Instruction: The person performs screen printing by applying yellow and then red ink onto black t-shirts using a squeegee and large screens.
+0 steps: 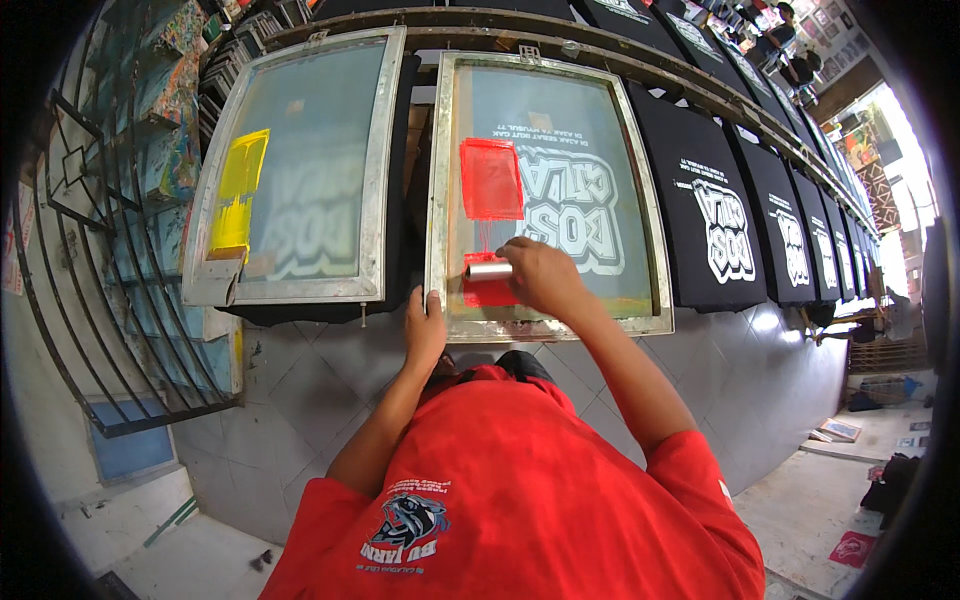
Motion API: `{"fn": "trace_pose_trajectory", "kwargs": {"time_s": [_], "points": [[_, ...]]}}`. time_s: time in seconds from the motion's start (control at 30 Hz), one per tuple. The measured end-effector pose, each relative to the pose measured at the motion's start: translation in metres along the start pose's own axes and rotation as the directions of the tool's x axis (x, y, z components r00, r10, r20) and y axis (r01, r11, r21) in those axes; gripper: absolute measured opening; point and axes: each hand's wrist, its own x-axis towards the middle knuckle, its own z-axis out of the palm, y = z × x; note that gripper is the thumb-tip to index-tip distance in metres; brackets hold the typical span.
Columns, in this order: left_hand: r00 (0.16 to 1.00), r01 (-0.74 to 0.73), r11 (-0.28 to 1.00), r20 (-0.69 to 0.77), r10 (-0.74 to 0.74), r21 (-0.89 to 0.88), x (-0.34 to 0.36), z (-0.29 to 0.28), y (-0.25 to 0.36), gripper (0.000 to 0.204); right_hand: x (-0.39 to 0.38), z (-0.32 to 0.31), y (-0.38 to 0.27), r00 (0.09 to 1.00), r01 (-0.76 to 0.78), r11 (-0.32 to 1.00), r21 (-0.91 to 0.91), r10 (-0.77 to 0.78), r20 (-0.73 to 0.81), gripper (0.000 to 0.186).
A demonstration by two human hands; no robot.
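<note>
A silk-screen frame point(655, 215) with a pale metal border lies over a black shirt in front of me. Its mesh carries a red ink patch point(492, 180) and, nearer to me, a second red smear point(490, 293). My right hand point(543, 280) is closed round a short squeegee point(489, 271) with a silvery edge, which rests on the mesh at the nearer red ink. My left hand point(425, 325) grips the near left corner of the frame, thumb up along its side. The white lettering of the shirt shows through the mesh.
To the left, another screen frame point(383, 190) with yellow ink point(240, 190) lies over a dark shirt. Black shirts with white prints point(722, 215) line the rack to the right. A metal railing point(160, 422) stands at far left. Another person point(785, 40) is at the far right.
</note>
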Motion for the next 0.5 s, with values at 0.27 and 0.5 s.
{"fn": "trace_pose_trajectory", "kwargs": {"time_s": [0.27, 0.5], "points": [[1.000, 0.006, 0.999, 0.004, -0.005, -0.052, 0.003, -0.002, -0.010, 0.037, 0.030, -0.020, -0.010, 0.994, -0.054, 0.998, -0.032, 0.057, 0.090, 0.023], [0.999, -0.007, 1.000, -0.035, 0.006, -0.025, 0.003, 0.002, -0.019, 0.038, -0.006, 0.030, -0.011, 0.991, 0.028, 0.995, -0.095, -0.039, -0.125, 0.023]]}}
